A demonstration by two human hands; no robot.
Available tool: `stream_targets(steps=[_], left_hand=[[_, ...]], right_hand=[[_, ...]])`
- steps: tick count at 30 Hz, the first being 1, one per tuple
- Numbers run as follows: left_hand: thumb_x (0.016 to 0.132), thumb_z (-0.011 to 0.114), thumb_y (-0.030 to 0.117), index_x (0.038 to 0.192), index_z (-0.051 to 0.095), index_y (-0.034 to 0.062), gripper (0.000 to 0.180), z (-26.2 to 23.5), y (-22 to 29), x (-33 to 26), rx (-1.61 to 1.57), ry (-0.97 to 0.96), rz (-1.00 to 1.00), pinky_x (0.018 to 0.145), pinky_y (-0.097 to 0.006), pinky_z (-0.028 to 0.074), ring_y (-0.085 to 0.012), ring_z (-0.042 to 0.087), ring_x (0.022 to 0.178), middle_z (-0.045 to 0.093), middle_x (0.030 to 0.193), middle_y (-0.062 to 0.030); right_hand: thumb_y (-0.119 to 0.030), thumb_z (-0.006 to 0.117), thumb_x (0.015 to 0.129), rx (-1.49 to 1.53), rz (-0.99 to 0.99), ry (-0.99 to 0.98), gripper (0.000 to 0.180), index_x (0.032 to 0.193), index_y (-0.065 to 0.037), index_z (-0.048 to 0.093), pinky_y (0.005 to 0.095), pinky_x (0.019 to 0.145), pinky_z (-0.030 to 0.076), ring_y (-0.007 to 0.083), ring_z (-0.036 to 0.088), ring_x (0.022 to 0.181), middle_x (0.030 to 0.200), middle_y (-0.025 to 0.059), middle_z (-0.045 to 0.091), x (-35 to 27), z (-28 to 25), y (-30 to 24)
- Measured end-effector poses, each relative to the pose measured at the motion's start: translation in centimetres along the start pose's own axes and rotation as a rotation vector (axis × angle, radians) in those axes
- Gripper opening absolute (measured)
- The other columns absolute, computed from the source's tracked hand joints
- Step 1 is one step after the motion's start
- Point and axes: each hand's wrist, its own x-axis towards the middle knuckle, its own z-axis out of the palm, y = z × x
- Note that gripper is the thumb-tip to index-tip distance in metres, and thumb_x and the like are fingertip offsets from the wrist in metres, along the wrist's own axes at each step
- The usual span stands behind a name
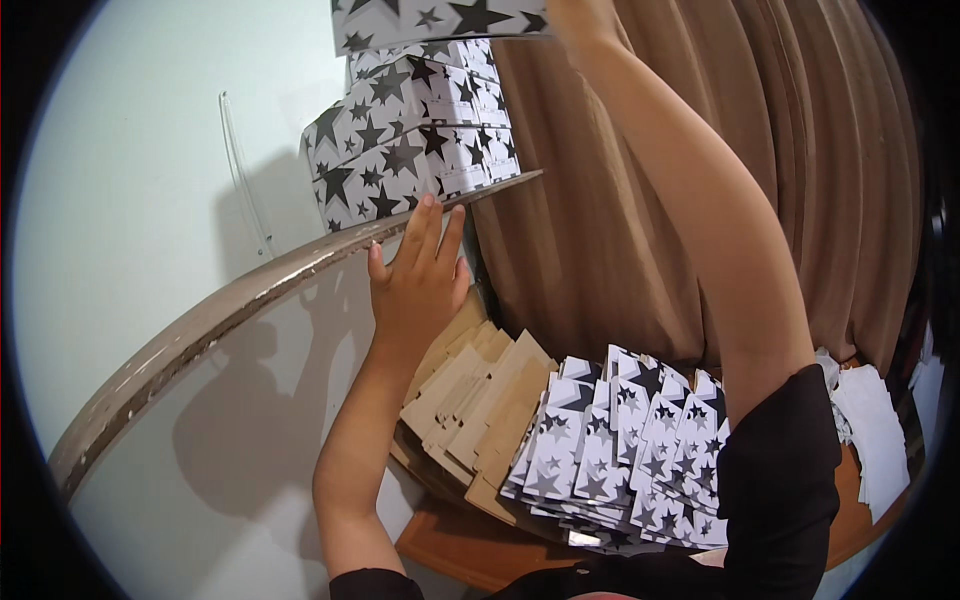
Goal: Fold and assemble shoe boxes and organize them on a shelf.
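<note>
White boxes (375, 155) printed with black and grey stars are stacked on a raised shelf (215, 310) with a worn, curved-looking edge. My left hand (420, 270) is open, fingers apart and pointing up, its fingertips at the shelf edge just below the stack. High up at the top edge of the picture, my right hand (582, 25) grips the right end of another star-print box (440, 22), which is over the stack. That box is partly cut off by the frame, and the fingers of my right hand are mostly out of sight.
Below lie overlapping star-print cardboard pieces (600, 440) beside plain brown cardboard pieces (480, 390), over a brown wooden table (480, 550). White sheets (870, 435) sit at the right. A brown curtain (590, 220) hangs behind; a thin cord (238, 175) runs down the pale wall.
</note>
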Motion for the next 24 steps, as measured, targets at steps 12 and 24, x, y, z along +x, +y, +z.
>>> stream_targets(steps=[12, 24], left_hand=[[0.076, 0.059, 0.042, 0.122, 0.053, 0.0289, 0.048, 2.9, -0.4, -0.3, -0.05, 0.226, 0.043, 0.101, -0.055, 0.0, -0.0041, 0.035, 0.128, 0.05, 0.13, 0.0028], [0.077, 0.057, 0.045, 0.111, 0.056, 0.0263, 0.038, 3.2, -0.8, -0.5, 0.013, 0.235, 0.102, 0.101, -0.056, 0.001, -0.0033, 0.035, 0.127, 0.049, 0.132, 0.0023]], right_hand=[[-0.01, 0.061, 0.07, -0.244, -0.424, -0.197, 0.04, 0.109, 0.0, 0.059, 0.0407, 0.089, 0.042, 0.0377, 0.052, 0.101, 0.099, 0.0239, 0.058, -1.0, 8.8, 2.7], [-0.025, 0.055, 0.086, -0.391, -0.299, -0.664, 0.051, 0.132, -0.007, 0.04, 0.0328, 0.096, 0.039, 0.0248, 0.052, 0.112, 0.131, 0.0099, 0.045, -5.7, 12.1, 4.4]])
